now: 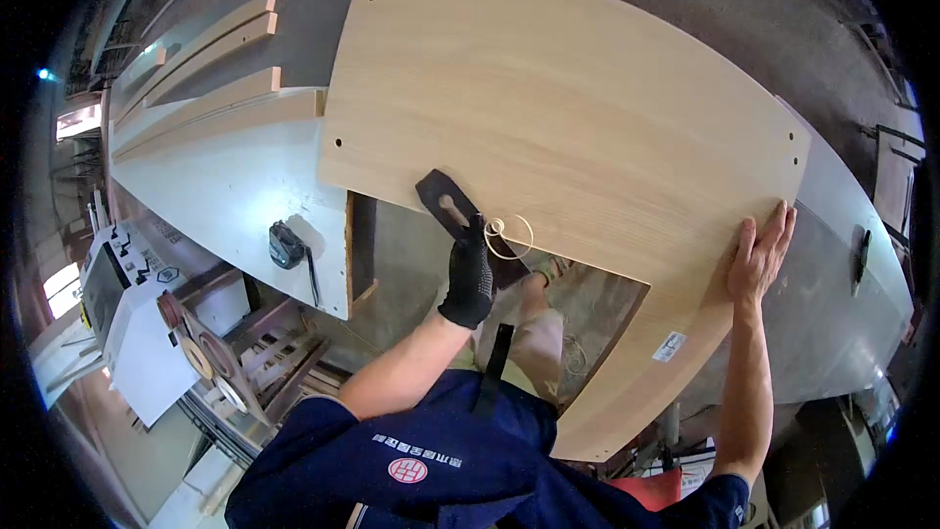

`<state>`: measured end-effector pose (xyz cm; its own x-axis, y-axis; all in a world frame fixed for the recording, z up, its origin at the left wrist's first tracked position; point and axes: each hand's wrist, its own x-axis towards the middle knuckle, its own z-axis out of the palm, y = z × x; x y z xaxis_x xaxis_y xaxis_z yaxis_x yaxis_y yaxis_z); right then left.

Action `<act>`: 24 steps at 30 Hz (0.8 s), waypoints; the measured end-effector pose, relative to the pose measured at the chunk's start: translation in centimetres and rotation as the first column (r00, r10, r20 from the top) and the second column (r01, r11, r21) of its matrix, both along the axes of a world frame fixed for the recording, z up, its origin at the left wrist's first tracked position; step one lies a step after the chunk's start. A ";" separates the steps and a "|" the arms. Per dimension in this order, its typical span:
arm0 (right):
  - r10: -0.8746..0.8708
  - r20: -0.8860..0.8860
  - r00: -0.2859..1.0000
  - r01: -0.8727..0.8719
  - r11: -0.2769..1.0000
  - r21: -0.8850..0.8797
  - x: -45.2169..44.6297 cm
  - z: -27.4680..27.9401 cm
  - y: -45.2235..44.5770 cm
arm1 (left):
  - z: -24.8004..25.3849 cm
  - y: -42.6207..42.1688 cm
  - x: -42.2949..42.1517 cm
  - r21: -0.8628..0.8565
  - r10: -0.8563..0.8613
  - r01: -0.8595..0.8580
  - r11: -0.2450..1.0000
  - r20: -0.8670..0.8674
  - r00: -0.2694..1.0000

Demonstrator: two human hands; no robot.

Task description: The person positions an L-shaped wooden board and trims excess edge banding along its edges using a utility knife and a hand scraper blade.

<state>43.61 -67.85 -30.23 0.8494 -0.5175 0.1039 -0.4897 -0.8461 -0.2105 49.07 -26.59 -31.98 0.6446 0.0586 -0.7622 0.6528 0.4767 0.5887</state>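
Note:
My left hand (470, 279), in a black dotted glove, is closed around a dark flat plane iron (440, 186) with a long slot. The tool lies at the inner edge of a large wood-grain panel (558, 108). Beside my gloved fingers hangs a thin pale curl of edge strip (530, 225). My right hand (757, 260) is bare and rests open with fingers stretched out on the panel's right end. The panel has an L shape, with small dark holes near its corners and a white label (669, 347) on its near leg.
A white board (215, 186) at left bears a tape measure (287, 245) and several wooden strips (211, 108). On the grey surface at right lies a black pen-like object (862, 260). Rolls of banding (201, 353) and a white box (147, 333) stand lower left.

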 end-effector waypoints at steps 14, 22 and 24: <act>0.086 -0.035 0.996 -0.088 0.995 -0.050 -0.6 -0.9 -0.4 | -1.9 -0.4 -1.6 0.274 -0.093 0.071 0.959 0.069 0.993; 0.055 -0.027 0.998 -0.056 0.998 -0.025 -0.6 -1.0 -0.2 | 0.1 -4.2 0.5 0.348 0.063 -0.072 0.935 0.039 0.997; 0.056 -0.031 0.998 -0.057 0.998 -0.032 -0.8 -0.9 -0.4 | -0.4 -6.2 0.1 0.428 0.055 -0.079 0.900 0.068 0.996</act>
